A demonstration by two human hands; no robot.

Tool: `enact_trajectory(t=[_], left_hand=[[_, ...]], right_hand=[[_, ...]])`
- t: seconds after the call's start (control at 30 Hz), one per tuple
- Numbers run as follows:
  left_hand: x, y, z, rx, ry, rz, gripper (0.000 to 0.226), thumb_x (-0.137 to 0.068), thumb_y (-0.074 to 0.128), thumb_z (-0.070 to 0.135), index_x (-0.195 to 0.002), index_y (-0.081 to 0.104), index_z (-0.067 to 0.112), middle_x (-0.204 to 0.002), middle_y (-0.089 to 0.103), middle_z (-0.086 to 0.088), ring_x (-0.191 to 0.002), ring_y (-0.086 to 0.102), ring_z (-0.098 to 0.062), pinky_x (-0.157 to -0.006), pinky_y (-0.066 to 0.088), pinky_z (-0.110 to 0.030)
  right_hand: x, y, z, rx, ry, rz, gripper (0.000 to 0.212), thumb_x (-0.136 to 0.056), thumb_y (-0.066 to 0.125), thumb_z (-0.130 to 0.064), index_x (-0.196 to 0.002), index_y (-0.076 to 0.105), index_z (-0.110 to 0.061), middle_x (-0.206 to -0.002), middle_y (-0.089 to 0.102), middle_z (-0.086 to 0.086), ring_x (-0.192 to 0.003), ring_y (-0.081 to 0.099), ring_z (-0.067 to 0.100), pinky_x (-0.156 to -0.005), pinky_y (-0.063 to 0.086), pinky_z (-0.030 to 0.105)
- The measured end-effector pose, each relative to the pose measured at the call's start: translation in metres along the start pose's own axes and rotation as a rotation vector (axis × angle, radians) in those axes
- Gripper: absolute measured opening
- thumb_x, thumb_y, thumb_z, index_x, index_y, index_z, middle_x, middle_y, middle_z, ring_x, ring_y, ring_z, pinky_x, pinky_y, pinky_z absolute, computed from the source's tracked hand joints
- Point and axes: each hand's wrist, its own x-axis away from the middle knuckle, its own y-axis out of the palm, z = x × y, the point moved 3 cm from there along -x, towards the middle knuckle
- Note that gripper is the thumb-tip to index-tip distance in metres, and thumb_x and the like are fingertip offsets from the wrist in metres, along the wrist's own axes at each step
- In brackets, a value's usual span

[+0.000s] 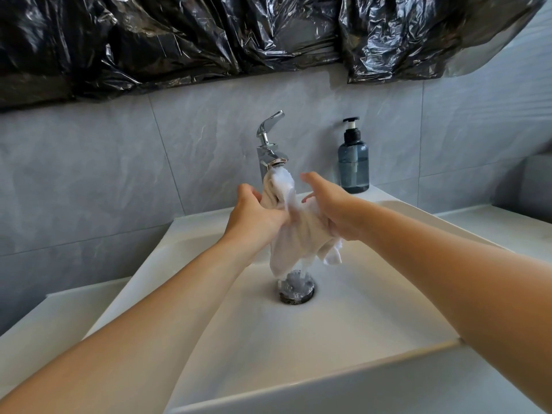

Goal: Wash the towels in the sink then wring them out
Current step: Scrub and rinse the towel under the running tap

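Note:
A small white towel [294, 237] hangs bunched between both hands, right under the spout of the chrome tap [270, 150]. Water runs onto its top fold and drips from its lower edge onto the drain [296, 289]. My left hand [254, 218] grips the towel's left side with curled fingers. My right hand [331, 209] holds the right side, lower fingers curled into the cloth, thumb and forefinger lifted free. All of this is above the white sink [373, 309].
A blue soap pump bottle [353, 161] stands on the sink's back right corner. Grey tiles line the wall, and black plastic sheeting [209, 40] hangs above them. White counter [493, 222] flanks the basin on both sides.

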Motion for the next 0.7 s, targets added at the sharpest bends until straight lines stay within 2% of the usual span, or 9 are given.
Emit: enact_trajectory(t=[0.1, 0.17, 0.27, 0.3, 0.33, 0.4, 0.5, 0.6, 0.7], left_hand=[[0.000, -0.002, 0.000, -0.034, 0.023, -0.003, 0.052, -0.067, 0.079, 0.046, -0.091, 0.035, 0.033, -0.099, 0.064, 0.000, -0.091, 0.067, -0.026, -0.080, 0.058, -0.050], [0.002, -0.001, 0.002, -0.047, 0.057, -0.036, 0.049, -0.069, 0.080, 0.041, -0.093, 0.039, 0.034, -0.102, 0.066, -0.002, -0.090, 0.065, -0.024, -0.076, 0.054, -0.041], [0.007, 0.003, 0.007, -0.057, 0.091, -0.115, 0.046, -0.074, 0.080, 0.031, -0.104, 0.045, 0.032, -0.099, 0.064, -0.002, -0.089, 0.065, -0.024, -0.077, 0.053, -0.039], [0.010, 0.006, 0.009, -0.045, 0.097, -0.141, 0.046, -0.075, 0.080, 0.030, -0.107, 0.047, 0.031, -0.094, 0.063, -0.001, -0.087, 0.065, -0.023, -0.078, 0.054, -0.040], [0.012, 0.008, 0.011, -0.019, 0.100, -0.168, 0.046, -0.074, 0.080, 0.029, -0.109, 0.050, 0.031, -0.090, 0.062, 0.000, -0.084, 0.065, -0.021, -0.077, 0.054, -0.039], [0.016, 0.011, 0.016, 0.036, 0.085, -0.213, 0.042, -0.078, 0.075, 0.020, -0.113, 0.053, 0.026, -0.087, 0.060, 0.002, -0.079, 0.060, -0.017, -0.068, 0.050, -0.033], [0.016, 0.012, 0.016, 0.123, -0.018, -0.223, 0.039, -0.079, 0.055, 0.003, -0.115, 0.058, 0.020, -0.088, 0.059, -0.001, -0.077, 0.052, -0.018, -0.065, 0.038, -0.028], [0.013, 0.009, 0.012, 0.247, -0.142, -0.176, 0.030, -0.072, 0.056, 0.014, -0.101, 0.064, 0.016, -0.089, 0.065, -0.002, -0.076, 0.059, -0.018, -0.077, 0.040, -0.035], [0.010, 0.006, 0.002, 0.223, -0.277, -0.179, 0.015, -0.084, 0.058, 0.030, -0.089, 0.068, 0.019, -0.091, 0.066, 0.000, -0.084, 0.059, -0.022, -0.081, 0.040, -0.039]], right_hand=[[0.002, 0.000, 0.000, 0.023, 0.026, -0.037, 0.086, -0.079, 0.046, -0.081, -0.128, 0.052, -0.010, -0.123, 0.061, 0.012, -0.102, 0.065, 0.034, -0.099, 0.048, 0.052], [0.005, -0.002, -0.001, 0.031, 0.043, -0.088, 0.091, -0.071, 0.050, -0.087, -0.124, 0.055, -0.013, -0.122, 0.063, 0.012, -0.103, 0.066, 0.034, -0.096, 0.049, 0.053], [0.012, -0.001, -0.003, 0.020, 0.029, -0.188, 0.066, -0.080, 0.055, -0.076, -0.110, 0.066, -0.017, -0.094, 0.075, 0.007, -0.079, 0.074, 0.024, -0.076, 0.059, 0.040], [0.012, 0.000, -0.002, 0.046, 0.034, -0.173, 0.057, -0.083, 0.057, -0.069, -0.107, 0.068, -0.018, -0.086, 0.075, 0.004, -0.074, 0.073, 0.022, -0.077, 0.058, 0.038], [0.010, 0.000, 0.000, 0.073, 0.045, -0.132, 0.050, -0.084, 0.059, -0.063, -0.107, 0.068, -0.020, -0.083, 0.074, 0.003, -0.073, 0.072, 0.022, -0.085, 0.055, 0.039], [0.007, 0.000, 0.002, 0.061, 0.069, -0.057, 0.039, -0.081, 0.061, -0.049, -0.105, 0.069, -0.019, -0.083, 0.072, 0.004, -0.077, 0.069, 0.025, -0.095, 0.049, 0.045], [0.006, -0.003, 0.000, -0.024, 0.049, 0.071, 0.033, -0.076, 0.061, -0.036, -0.099, 0.065, -0.012, -0.084, 0.069, 0.009, -0.079, 0.068, 0.029, -0.092, 0.051, 0.047], [0.002, -0.009, -0.001, -0.143, 0.001, 0.165, 0.018, -0.079, 0.058, -0.028, -0.085, 0.058, -0.011, -0.082, 0.062, 0.011, -0.078, 0.064, 0.029, -0.089, 0.052, 0.044], [-0.001, -0.009, -0.001, -0.237, -0.004, 0.194, 0.012, -0.082, 0.053, -0.024, -0.081, 0.057, -0.013, -0.076, 0.059, 0.010, -0.076, 0.061, 0.029, -0.085, 0.051, 0.042]])
